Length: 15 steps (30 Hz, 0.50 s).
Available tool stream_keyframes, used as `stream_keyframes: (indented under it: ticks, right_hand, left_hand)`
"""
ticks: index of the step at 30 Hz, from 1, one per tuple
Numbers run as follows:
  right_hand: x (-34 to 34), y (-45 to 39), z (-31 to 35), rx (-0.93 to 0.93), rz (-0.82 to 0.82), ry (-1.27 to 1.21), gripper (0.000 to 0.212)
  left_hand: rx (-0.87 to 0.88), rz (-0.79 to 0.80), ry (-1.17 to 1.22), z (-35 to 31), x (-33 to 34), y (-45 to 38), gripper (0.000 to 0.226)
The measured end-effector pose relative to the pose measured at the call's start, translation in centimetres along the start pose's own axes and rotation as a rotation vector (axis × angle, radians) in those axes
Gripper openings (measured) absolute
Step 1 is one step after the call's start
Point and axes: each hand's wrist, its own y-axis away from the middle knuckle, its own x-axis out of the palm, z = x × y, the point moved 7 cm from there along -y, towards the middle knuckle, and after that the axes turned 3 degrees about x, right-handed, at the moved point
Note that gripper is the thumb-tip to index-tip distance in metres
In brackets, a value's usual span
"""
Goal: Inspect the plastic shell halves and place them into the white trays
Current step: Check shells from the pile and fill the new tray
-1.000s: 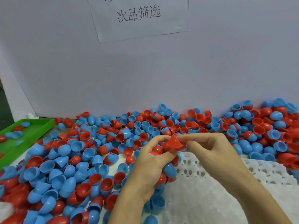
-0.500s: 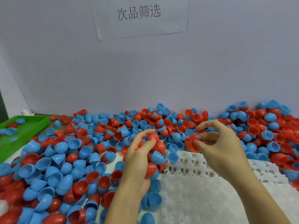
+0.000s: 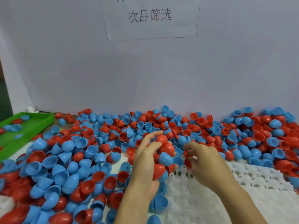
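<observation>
Left fingers (image 3: 152, 136): curled round a stacked handful of red and blue plastic shell halves (image 3: 163, 159), thumb pressing from the near side, fingertips up on the top red dome.
Left hand (image 3: 145, 160): palm turned right, cradling that clutch just above the near edge of the pile.
Right fingers (image 3: 191, 148): bent and bunched, tips close together around a small red plastic shell half (image 3: 187, 153); whether they truly pinch it, I cannot tell.
Right hand (image 3: 208, 164): knuckles up, hovering over the far-left corner of the tray, just beside the left hand's handful.
White tray (image 3: 242, 183): a white perforated plastic tray with rows of round holes, lying at the near right under the right forearm; its far corner touches the loose shells.
Loose pile (image 3: 80, 152): red and blue plastic shell halves spread wide across the counter (image 3: 68, 118), some cup-up, some dome-up, some nested in pairs, banked against the back wall.
Green tray (image 3: 24, 126): a shallow green plastic tray at far left, holding a few scattered red and blue halves.
Wall sign (image 3: 150, 16): a white paper sheet with printed characters, stuck on the pale back board.
</observation>
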Motion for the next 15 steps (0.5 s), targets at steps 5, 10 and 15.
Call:
stream_keyframes:
  ticks: [5,10,15]
  right_hand:
    - [-2.9,0.7,1.8,-0.156,-0.038,-0.337,0.030]
    - [-3.2,1.6,3.2,-0.177,0.081,-0.522,0.032]
    - [-3.1,1.5,1.7,-0.086,0.111,-0.614,0.027]
  left_hand:
    - [0.007,0.015,-0.016,0.1,0.0,-0.1,0.030]
    - [0.029,0.145,-0.157,0.5,1.2,0.4,0.039]
    - [0.045,0.136,-0.201,0.5,1.2,0.2,0.043]
